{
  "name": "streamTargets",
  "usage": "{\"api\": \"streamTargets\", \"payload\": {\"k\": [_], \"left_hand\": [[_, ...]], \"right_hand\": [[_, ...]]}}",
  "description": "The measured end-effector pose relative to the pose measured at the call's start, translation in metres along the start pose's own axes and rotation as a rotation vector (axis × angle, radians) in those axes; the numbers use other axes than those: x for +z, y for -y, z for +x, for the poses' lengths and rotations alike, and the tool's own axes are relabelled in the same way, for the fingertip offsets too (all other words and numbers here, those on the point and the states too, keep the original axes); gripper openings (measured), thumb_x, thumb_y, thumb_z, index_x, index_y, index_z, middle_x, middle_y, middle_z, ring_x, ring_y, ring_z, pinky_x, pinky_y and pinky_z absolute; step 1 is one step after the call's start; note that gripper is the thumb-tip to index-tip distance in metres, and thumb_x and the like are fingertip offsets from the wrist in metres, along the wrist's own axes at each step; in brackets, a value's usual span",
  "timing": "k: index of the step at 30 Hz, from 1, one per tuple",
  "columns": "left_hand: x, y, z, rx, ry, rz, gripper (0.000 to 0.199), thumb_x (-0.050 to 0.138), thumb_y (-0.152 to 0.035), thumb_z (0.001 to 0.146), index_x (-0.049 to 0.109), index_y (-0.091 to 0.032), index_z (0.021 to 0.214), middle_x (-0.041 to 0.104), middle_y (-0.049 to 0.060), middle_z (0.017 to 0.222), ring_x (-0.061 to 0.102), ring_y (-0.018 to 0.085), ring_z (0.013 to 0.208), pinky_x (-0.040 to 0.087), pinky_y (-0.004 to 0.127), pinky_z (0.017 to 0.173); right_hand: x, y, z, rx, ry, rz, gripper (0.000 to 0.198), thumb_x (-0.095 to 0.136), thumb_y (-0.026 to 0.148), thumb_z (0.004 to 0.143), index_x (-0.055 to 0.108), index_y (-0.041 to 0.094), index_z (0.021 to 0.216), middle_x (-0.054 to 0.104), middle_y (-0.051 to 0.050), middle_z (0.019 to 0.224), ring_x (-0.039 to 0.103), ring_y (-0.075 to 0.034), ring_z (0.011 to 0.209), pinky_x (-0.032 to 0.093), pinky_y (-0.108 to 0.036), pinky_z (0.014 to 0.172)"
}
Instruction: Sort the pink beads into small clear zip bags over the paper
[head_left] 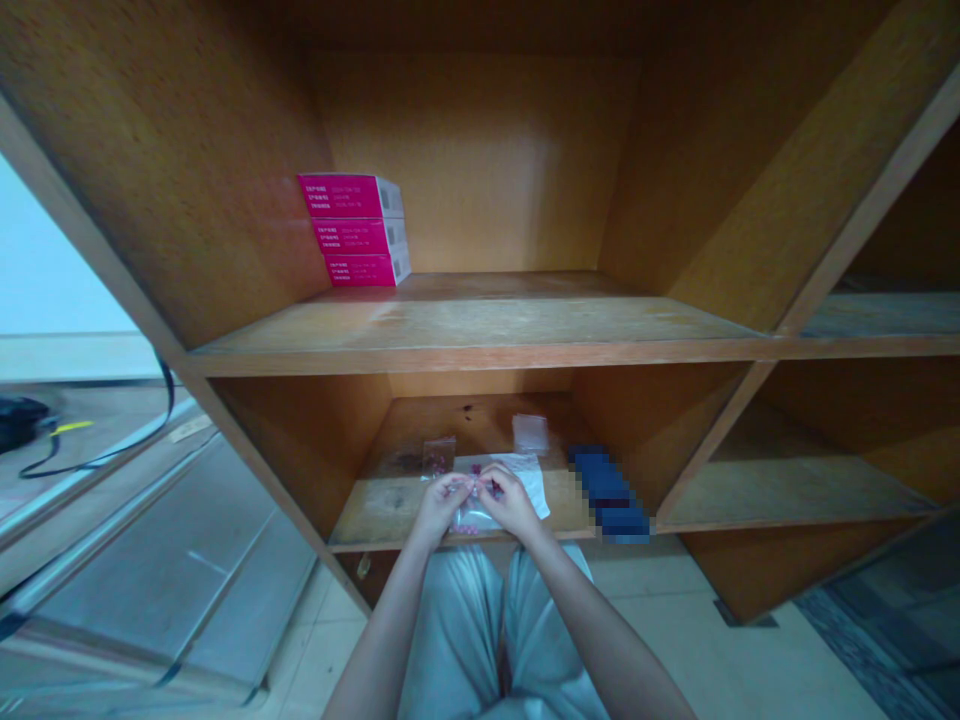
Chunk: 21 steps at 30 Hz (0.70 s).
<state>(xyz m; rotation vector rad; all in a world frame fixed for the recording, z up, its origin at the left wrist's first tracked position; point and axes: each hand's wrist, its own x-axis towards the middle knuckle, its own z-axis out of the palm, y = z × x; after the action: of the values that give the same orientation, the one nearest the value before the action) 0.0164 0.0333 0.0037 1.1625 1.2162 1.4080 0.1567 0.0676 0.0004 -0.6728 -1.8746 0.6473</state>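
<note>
My left hand (444,502) and my right hand (510,500) meet over the lower shelf, fingertips pinched together. What they pinch is too small to make out; something pinkish shows between the fingers. Below them lies a clear plastic bag (466,520) with small pink, bead-like pieces in it. A white sheet (531,474) is spread under and behind my right hand. Behind my left hand rests a small clear bag (438,460) holding dark red bits. Farther back is another small, pale clear bag (530,433). Dark red pieces also show just beyond my fingertips.
Three pink boxes (360,236) are stacked on the upper shelf (495,325) at the left. A pixelated dark blue object (609,495) lies at the lower shelf's right. Wooden side walls enclose both compartments. Glass panels (180,550) and a black cable (105,462) are at the left.
</note>
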Motion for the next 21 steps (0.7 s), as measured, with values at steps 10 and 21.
{"api": "streamTargets", "payload": {"k": [10, 21], "left_hand": [[-0.0046, 0.0035, 0.001, 0.033, 0.005, -0.041, 0.022, 0.063, -0.035, 0.069, 0.063, -0.014, 0.076, 0.058, 0.0, 0.058, 0.049, 0.009, 0.052, 0.037, 0.019, 0.053], [-0.0057, 0.0031, -0.0001, 0.033, 0.025, -0.086, 0.024, 0.061, -0.036, 0.071, 0.064, -0.012, 0.074, 0.057, 0.0, 0.054, 0.049, 0.01, 0.052, 0.038, 0.021, 0.054]], "right_hand": [[0.0005, -0.0027, 0.0011, 0.061, -0.078, 0.046, 0.014, 0.049, 0.026, 0.081, 0.058, 0.018, 0.072, 0.057, -0.003, 0.071, 0.054, -0.015, 0.071, 0.042, -0.025, 0.065], [0.0002, -0.0035, 0.0003, 0.079, -0.071, 0.063, 0.017, 0.049, 0.028, 0.082, 0.06, 0.019, 0.073, 0.057, -0.003, 0.07, 0.053, -0.014, 0.069, 0.042, -0.024, 0.062]]}}
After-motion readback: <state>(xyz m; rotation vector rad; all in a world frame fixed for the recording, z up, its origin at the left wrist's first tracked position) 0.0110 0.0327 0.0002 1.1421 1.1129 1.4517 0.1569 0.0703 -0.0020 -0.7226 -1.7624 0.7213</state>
